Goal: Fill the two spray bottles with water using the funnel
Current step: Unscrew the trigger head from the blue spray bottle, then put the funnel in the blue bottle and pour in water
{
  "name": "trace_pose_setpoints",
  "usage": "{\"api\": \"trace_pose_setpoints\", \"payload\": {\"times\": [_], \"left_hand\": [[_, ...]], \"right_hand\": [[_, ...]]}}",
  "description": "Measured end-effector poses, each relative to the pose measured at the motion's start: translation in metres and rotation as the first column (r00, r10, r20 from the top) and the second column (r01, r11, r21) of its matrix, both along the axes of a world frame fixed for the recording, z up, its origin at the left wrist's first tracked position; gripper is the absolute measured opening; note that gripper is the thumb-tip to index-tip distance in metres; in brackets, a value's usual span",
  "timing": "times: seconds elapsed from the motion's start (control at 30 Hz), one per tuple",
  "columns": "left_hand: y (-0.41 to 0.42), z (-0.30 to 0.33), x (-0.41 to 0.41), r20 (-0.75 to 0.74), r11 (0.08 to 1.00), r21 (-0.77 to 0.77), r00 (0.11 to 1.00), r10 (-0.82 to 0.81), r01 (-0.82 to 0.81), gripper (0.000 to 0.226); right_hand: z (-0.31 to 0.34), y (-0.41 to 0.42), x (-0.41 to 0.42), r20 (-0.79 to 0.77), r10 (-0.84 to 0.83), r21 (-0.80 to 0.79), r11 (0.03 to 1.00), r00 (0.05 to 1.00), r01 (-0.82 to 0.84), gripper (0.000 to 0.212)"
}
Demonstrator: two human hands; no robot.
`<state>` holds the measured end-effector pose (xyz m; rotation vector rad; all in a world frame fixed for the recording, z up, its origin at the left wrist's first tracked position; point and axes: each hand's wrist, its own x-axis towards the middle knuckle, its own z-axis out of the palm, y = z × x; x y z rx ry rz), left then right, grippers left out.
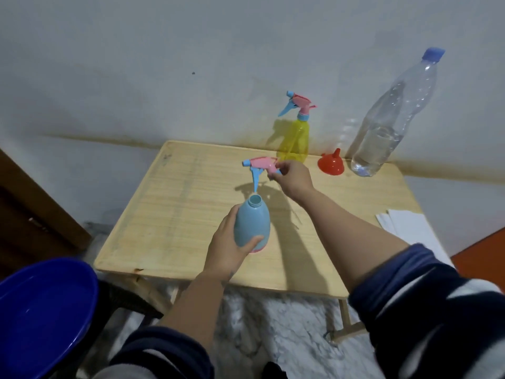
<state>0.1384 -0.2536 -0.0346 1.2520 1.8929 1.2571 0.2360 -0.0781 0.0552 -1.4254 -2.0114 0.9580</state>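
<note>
— Basin (41, 310), dark blue, sits far left below the table (177, 214). What's my left hand (226, 253) got?
— I see it wrapped round the blue spray bottle (252, 222), standing upright, neck open.
— And my right hand (293, 177)?
— Fingers pinched on the pink spray head (261, 163), lifted clear above that neck. Behind stand the yellow spray bottle (295, 138), then the red funnel (331, 162) upside down, then the water bottle (388, 124)

Wooden table (169, 214) against white wall (164, 64) (stained).
</note>
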Motion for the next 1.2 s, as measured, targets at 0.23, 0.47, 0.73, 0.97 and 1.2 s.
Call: {"api": "trace_pose_setpoints", "payload": {"times": [0.23,0.47,0.73,0.97,1.2], "left_hand": [[0.004,-0.008,0.002,-0.064,0.997,0.029,0.995,0.073,-0.072,0.083],[0.004,-0.010,0.002,-0.113,0.997,0.038,0.991,0.074,-0.070,0.082],[0.001,0.000,0.003,-0.020,0.998,0.002,0.998,0.057,-0.057,0.077],[-0.001,0.010,0.006,0.013,0.999,-0.035,0.999,0.039,-0.039,0.083],[0.004,0.017,0.006,-0.003,0.999,-0.047,1.000,0.023,-0.023,0.083]], "right_hand": [[-0.061,0.016,-0.024,0.133,0.112,-0.150,0.985,0.985,-0.091,0.027],[-0.082,0.020,-0.038,0.263,0.101,-0.130,0.989,0.960,-0.068,0.039],[-0.057,0.011,-0.016,0.242,0.053,-0.103,0.994,0.969,-0.028,0.046],[-0.040,-0.022,0.032,0.212,-0.006,-0.027,1.000,0.977,0.012,0.036],[-0.035,-0.038,0.083,0.202,-0.086,-0.036,0.995,0.976,0.095,0.033]]}}
